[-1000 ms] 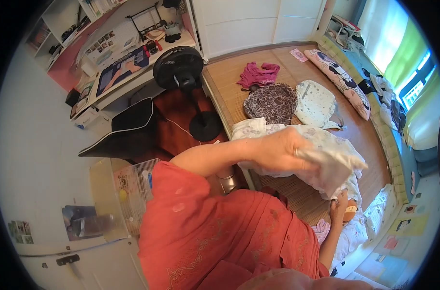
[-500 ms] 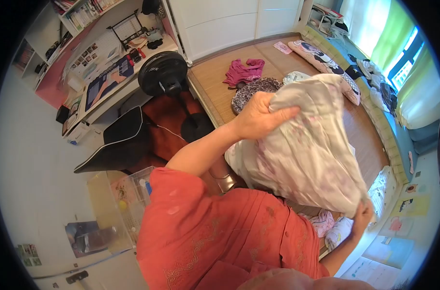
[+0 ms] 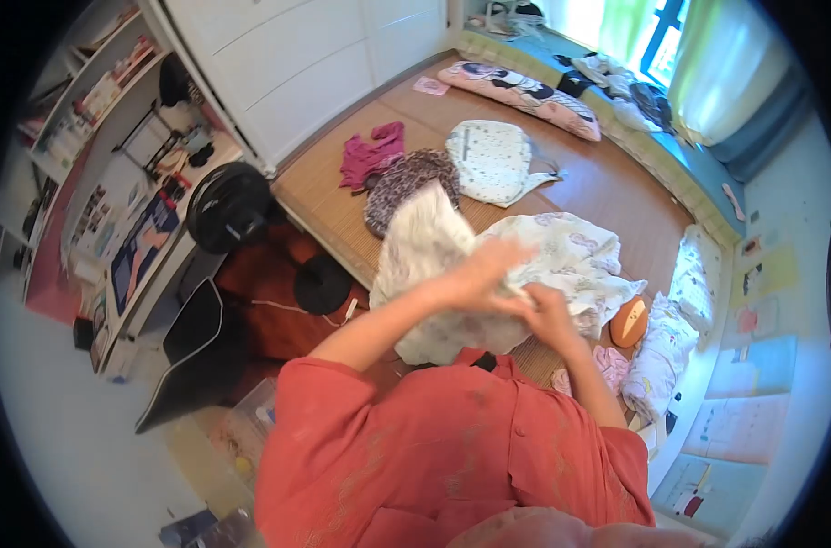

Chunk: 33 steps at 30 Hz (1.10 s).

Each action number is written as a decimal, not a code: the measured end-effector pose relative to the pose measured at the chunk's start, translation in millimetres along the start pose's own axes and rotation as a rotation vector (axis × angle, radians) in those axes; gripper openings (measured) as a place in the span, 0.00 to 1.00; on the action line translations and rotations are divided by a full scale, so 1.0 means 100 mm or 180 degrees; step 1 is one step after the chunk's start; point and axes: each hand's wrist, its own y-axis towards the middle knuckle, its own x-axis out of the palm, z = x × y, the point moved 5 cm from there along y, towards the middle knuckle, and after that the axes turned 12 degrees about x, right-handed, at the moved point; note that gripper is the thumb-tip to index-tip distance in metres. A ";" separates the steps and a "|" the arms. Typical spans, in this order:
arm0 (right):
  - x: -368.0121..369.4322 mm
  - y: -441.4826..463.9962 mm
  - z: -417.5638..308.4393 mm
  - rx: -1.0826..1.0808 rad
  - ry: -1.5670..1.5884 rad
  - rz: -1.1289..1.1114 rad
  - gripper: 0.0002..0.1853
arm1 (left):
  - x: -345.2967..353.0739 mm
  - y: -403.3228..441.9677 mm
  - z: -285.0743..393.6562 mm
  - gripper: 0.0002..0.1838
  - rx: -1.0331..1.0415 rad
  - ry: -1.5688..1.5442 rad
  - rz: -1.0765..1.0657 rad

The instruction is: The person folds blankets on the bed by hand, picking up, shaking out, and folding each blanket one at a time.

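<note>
A pale, shiny floral cloth (image 3: 415, 251) hangs in front of my body, its top bunched and folded over. My left hand (image 3: 488, 274) crosses over the cloth, blurred by motion, with its fingers stretched out toward the right. Close beside it, my right hand (image 3: 548, 312) has its fingers closed on an edge of the floral cloth, and the two hands nearly touch. A white patterned cloth (image 3: 571, 247) lies crumpled on the mat just beyond my hands. Whether the two cloths are joined, I cannot tell.
On the matted platform (image 3: 616, 201) lie a magenta garment (image 3: 374, 153), a leopard-print cushion (image 3: 411, 187), a white dotted bag (image 3: 493, 160) and a long pillow (image 3: 525, 96). A rolled quilt (image 3: 657, 356) and an orange-brown object (image 3: 628, 321) sit right. A black fan (image 3: 228, 205) and chair (image 3: 182, 352) stand left.
My hands, earlier wide apart with the floral cloth stretched between them, have come together. The cloth has dropped and moved left, exposing the white bag and crumpled cloth. My view has turned right.
</note>
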 end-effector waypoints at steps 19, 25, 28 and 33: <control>-0.29 -0.43 0.06 -0.0919 -0.0164 0.0102 0.09 | 0.32 0.07 0.30 0.11 -0.0588 -0.0565 -0.1279; -0.09 -0.41 0.74 -0.0625 -0.0887 0.0558 0.17 | 0.07 0.24 0.48 0.09 -0.0326 -0.0328 -0.1061; -0.17 -0.37 0.95 -0.0292 -0.1206 0.1174 0.17 | -0.10 0.33 0.63 0.09 -0.0143 -0.0145 -0.1061; -0.38 -0.28 1.24 -0.0052 -0.1399 0.2253 0.16 | -0.54 0.36 0.75 0.08 -0.0150 -0.0046 -0.0744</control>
